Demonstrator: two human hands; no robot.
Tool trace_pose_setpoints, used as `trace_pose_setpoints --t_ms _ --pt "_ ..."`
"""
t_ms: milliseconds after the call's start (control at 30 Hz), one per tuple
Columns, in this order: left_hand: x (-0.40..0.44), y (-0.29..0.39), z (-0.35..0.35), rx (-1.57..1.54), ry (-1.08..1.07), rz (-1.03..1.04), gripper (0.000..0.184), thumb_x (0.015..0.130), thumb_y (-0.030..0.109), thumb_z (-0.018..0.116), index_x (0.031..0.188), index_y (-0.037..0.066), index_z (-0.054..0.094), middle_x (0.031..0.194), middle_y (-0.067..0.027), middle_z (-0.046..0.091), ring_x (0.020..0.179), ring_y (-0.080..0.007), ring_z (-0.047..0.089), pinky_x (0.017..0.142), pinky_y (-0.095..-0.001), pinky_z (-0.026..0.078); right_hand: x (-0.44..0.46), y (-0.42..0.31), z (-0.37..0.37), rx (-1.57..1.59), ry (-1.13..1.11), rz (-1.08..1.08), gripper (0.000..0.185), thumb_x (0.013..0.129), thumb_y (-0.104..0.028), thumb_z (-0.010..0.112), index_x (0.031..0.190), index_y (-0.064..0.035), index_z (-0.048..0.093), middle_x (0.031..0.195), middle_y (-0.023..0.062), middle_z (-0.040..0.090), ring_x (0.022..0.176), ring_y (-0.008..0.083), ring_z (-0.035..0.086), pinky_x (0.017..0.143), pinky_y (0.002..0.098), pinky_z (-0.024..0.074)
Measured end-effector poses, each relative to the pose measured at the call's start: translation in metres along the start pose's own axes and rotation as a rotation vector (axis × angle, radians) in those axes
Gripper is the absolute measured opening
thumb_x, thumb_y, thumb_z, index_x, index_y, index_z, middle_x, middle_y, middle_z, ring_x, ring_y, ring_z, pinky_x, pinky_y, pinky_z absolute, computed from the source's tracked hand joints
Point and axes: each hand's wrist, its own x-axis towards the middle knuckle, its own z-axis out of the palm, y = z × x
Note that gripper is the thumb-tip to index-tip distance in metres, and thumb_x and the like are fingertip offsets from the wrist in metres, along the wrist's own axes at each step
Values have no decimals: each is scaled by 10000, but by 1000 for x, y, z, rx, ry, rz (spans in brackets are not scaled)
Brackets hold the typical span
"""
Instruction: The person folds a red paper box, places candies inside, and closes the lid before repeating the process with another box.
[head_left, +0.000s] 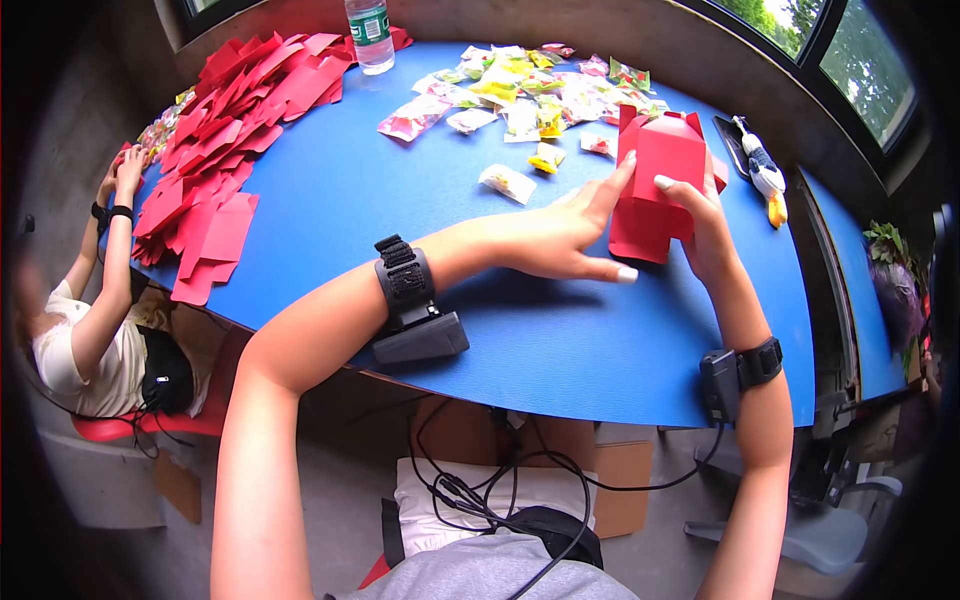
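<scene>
A red cardboard box (pixel 668 160) with its flaps standing up is on the right part of the blue table. My right hand (pixel 706 215) grips it from the right, thumb across the near face and the other fingers mostly hidden behind. My left hand (pixel 572 232) is at the box's left side, fingers stretched out and thumb spread apart. Its index fingertip meets the box's left edge, and I see nothing held in it. Beyond the left hand lie small wrapped packets, including a white one (pixel 508 184) and a yellow one (pixel 546 158).
Flat red cartons (pixel 240 130) form a large heap at the left, beside a water bottle (pixel 371 38). Many more packets (pixel 520 85) lie at the back. A white-and-blue duck-like toy (pixel 766 175) is at the right. Another person's hands (pixel 128 170) work far left. Cables (pixel 500 490) hang over my lap.
</scene>
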Motion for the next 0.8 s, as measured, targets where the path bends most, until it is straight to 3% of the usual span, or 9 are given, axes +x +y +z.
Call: trace_pose_setpoints --t_ms 33,100,133,233,267,400,600,667,800 --pt "1 1 0 -1 2 -2 1066 839 437 611 1383 25 -208 1391 -342 164 1326 -396 231 1075 -405 243 0 1 2 -1 -2 1 792 727 -204 663 1391 -109 241 1260 119 447 1145 218 483 934 351 426" --pt "6 4 1 -585 151 -55 981 858 360 615 1400 43 -138 1339 -314 281 1280 -365 342 1024 -422 332 -2 -1 9 -187 -45 -271 775 754 -140 652 1406 -162 234 1297 122 429 1175 221 467 960 354 417" --pt "8 1 6 -632 269 -66 901 866 285 619 1412 103 -74 1269 -273 368 1186 -318 460 949 -403 421 -1 1 8 -252 -94 -342 778 766 -97 644 1415 -203 230 1333 122 402 1191 224 459 977 361 408" --pt "9 -1 -1 -674 278 -80 865 865 274 619 1417 148 -36 1203 -246 406 1110 -293 507 882 -383 471 -2 3 11 -345 -144 -446 793 756 -103 659 1416 -193 229 1336 124 400 1188 228 464 967 364 419" --pt "11 -4 1 -588 326 -44 817 859 259 627 1411 176 31 1158 -220 431 1049 -262 528 842 -375 490 -2 4 10 -330 -146 -451 802 759 -120 663 1424 -194 222 1348 127 392 1185 232 471 965 373 422" --pt "10 -4 -4 -545 333 -66 784 845 254 643 1391 153 90 1154 -214 444 1044 -261 530 824 -379 494 -3 0 11 -328 -129 -437 816 752 -106 672 1432 -187 228 1361 122 386 1197 235 465 976 385 414" --pt "10 -3 -3 -443 443 -11 677 859 201 618 1351 125 160 1180 -195 433 1037 -264 534 809 -373 497 3 1 6 -394 -136 -675 708 767 30 630 1390 -146 345 1345 106 400 1155 231 507 966 386 444" --pt "12 -9 0 -202 533 44 656 864 123 591 1360 119 161 1245 -188 382 1067 -275 515 859 -386 474 3 -1 4 -439 -116 -676 691 762 30 636 1376 -140 367 1316 98 416 1151 234 508 962 384 449" --pt "11 -12 -2 -93 496 86 714 822 19 583 1383 117 150 1319 -198 326 1155 -305 456 970 -415 400 2 -3 2 -409 -117 -629 634 749 9 666 1318 -111 412 1242 86 436 1148 242 503 941 366 473"
